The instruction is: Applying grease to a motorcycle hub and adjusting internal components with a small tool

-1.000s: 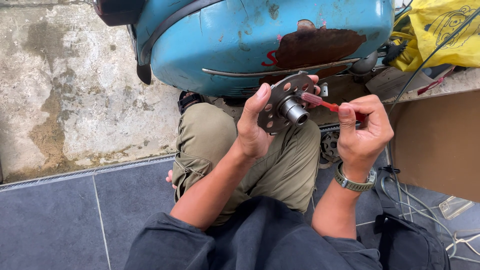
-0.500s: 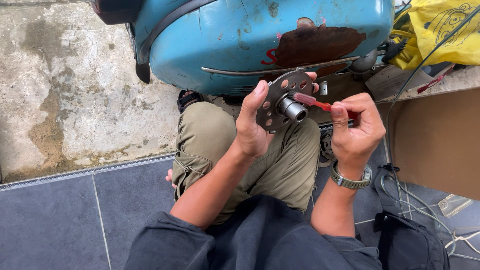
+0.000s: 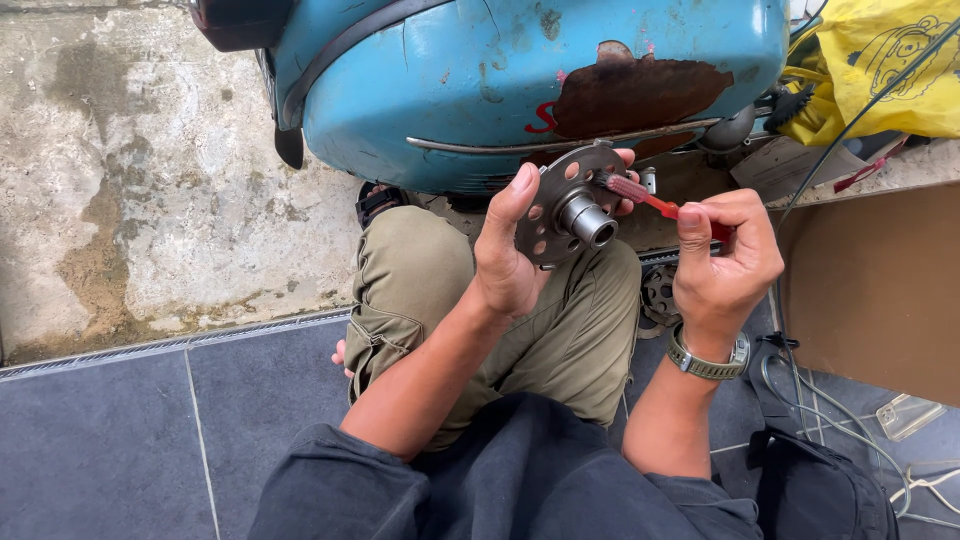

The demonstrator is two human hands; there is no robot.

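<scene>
The fingers [image 3: 522,190] of our left hand [image 3: 510,255] are closed around the rim of a round metal hub [image 3: 565,205], held up at upper centre of the frame with its perforated flange tilted toward us and its short steel sleeve pointing to the lower right. The thumb lies along the flange's left edge; other fingertips show at its upper right edge. The fingers of our right hand [image 3: 722,260], right of centre, are curled shut on a red-handled brush [image 3: 650,198]. The brush runs up and to the left from that fist, and its head touches the flange just above the sleeve. A wristwatch [image 3: 708,360] with a metal band sits on the right wrist. Directly behind the hub, across the top of the frame, stands a blue scooter body [image 3: 450,90] with a rusted patch. A yellow bag [image 3: 880,70] fills the upper right corner, and a brown board [image 3: 875,290] lies at the right edge. Below the right hand, a small sprocket [image 3: 660,292] rests on the floor beside our knee. Grey floor tiles [image 3: 120,440] occupy the lower left, stained concrete [image 3: 130,180] the upper left.
</scene>
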